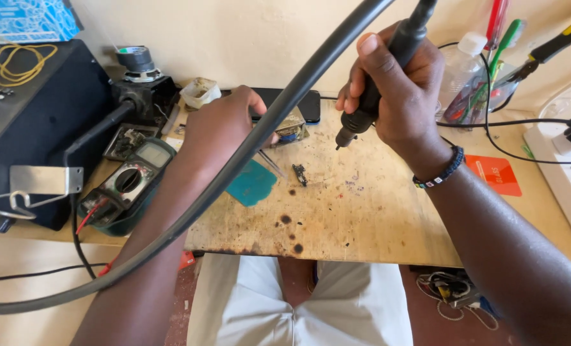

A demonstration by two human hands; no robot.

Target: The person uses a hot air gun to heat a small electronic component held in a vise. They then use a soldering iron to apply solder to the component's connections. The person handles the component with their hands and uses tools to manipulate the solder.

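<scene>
Now, rt hand (400,96) gripping hot-air wand (381,77), lft hand (224,128) w/ tweezers (271,163)

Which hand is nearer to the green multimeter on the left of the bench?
Left. The left hand is just right of the multimeter, holding tweezers; the right hand is far right, gripping a black handpiece.

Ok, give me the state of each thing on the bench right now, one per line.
Right hand: grip closed round the black hot-air handpiece, nozzle pointing down, above the board.
Left hand: holding metal tweezers, tips down near the small circuit part.
Small circuit part: lying flat on the wooden board.
Multimeter: face up, leads attached.
Phone: flat, screen dark.
Plastic bottle: upright, capped.
</scene>
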